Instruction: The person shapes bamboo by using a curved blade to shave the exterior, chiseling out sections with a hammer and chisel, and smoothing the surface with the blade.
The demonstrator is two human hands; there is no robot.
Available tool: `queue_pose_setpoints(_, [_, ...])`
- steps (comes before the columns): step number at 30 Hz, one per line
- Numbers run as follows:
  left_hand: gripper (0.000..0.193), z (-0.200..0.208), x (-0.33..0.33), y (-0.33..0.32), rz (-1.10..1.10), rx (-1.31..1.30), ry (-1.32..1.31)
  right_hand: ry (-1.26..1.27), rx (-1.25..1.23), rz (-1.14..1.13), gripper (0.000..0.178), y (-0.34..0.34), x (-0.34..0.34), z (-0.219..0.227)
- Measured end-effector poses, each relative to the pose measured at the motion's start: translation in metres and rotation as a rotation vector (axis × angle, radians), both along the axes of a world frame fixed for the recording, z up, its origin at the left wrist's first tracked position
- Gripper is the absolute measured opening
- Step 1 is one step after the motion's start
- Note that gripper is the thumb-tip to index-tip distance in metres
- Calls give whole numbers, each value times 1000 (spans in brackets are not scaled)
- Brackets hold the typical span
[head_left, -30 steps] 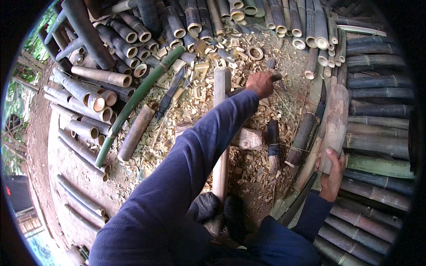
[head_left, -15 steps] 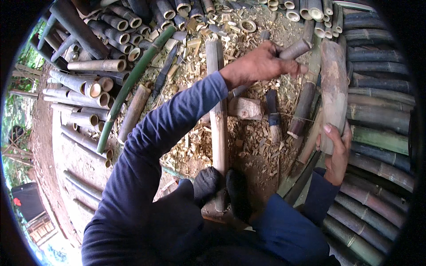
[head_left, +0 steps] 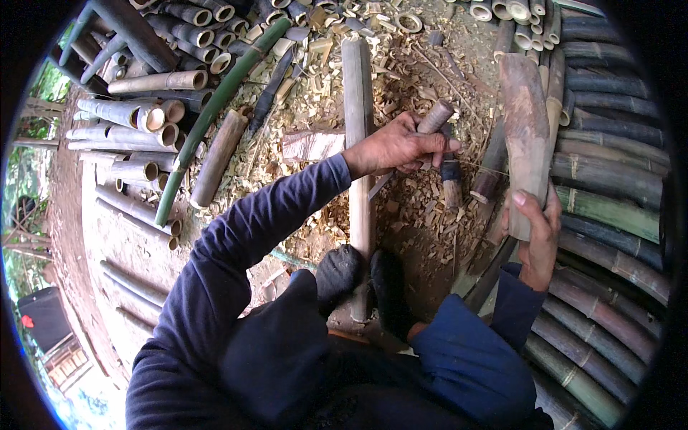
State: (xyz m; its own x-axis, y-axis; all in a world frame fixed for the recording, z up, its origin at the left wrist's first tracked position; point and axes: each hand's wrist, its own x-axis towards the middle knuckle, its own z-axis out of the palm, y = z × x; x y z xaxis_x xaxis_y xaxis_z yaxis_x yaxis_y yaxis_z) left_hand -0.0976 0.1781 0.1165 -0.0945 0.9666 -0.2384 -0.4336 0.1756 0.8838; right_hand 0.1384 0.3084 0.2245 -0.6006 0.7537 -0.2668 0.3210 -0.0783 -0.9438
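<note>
Bamboo stack (head_left: 616,175): dark lengths lie side by side from 2 to 4 o'clock, outer ends lost at the rim of the view.
Pale pole (head_left: 360,208): runs from 12 o'clock toward 6, its lower end between the left foot (head_left: 338,278) and the right foot (head_left: 390,294), both darkly covered.
Pole's finish: the lower stretch is paler and looks already dressed; the upper is greyer and seems to have more left, though shading makes this unsure.
Green bamboo (head_left: 203,125): slants between 10 and 11 o'clock, well apart from both hands.
Wooden billet (head_left: 527,136): at 2 o'clock, upper end pointing toward 1, clear of the pole.
Right hand (head_left: 539,229): its fingers clasp the billet's lower end, thumb along the near face, some fingertips hidden behind.
Wood block (head_left: 312,145): at 11 o'clock, partly covered by the pole.
Left hand (head_left: 394,147): at 1 o'clock beside the pole, fingers curled around the tool's handle; those underneath are hard to separate.
Tool (head_left: 435,116): round handle aimed toward 1, dark blade (head_left: 382,183) emerging toward 7; the billet is apart from it, and whether the blade meets the pole cannot be told.
Chips (head_left: 315,86): strewn toward 12, they suggest plenty of cutting done here; which piece shed them is unclear.
</note>
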Motion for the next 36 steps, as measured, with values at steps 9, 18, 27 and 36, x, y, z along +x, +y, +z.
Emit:
queue_pose_setpoints(9, [34, 1, 0, -4, 20, 47, 21, -19, 13, -4, 56, -11, -9, 10])
queue_pose_setpoints(18, [40, -14, 12, -13, 122, 238, 354, 29, 145, -164, 56, 2, -4, 12])
queue_pose_setpoints(27, [33, -5, 24, -5, 100, 161, 509, 15, 918, 231, 60, 76, -3, 14])
queue_pose_setpoints(36, [40, -19, 28, -11, 103, 248, 609, 132, 318, 98, 62, 42, -5, 104])
